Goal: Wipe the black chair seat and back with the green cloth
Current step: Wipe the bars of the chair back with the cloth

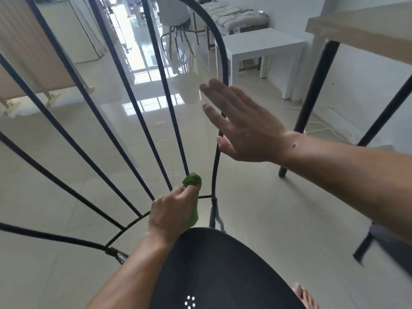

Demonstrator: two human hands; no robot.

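1. Head view. The black chair seat (214,268) sits at bottom centre, and the chair back (226,63), made of thin black bars, rises ahead of it.
2. The left hand (172,211) has its fingers curled tight round the green cloth (192,180). The cloth is bunched against the lower end of one bar, just above the rear edge of the seat.
3. The right hand (243,128) has straight, spread fingers and holds nothing. It is at the right outer rail of the back; contact cannot be told.
4. A white table (260,44) stands beyond on the tiled floor (245,197). A bare foot (305,296) is at lower right, beside the seat.

No readable txt, labels, brands or nos. anywhere; black chair seat (223,264) bears only small holes (190,302).
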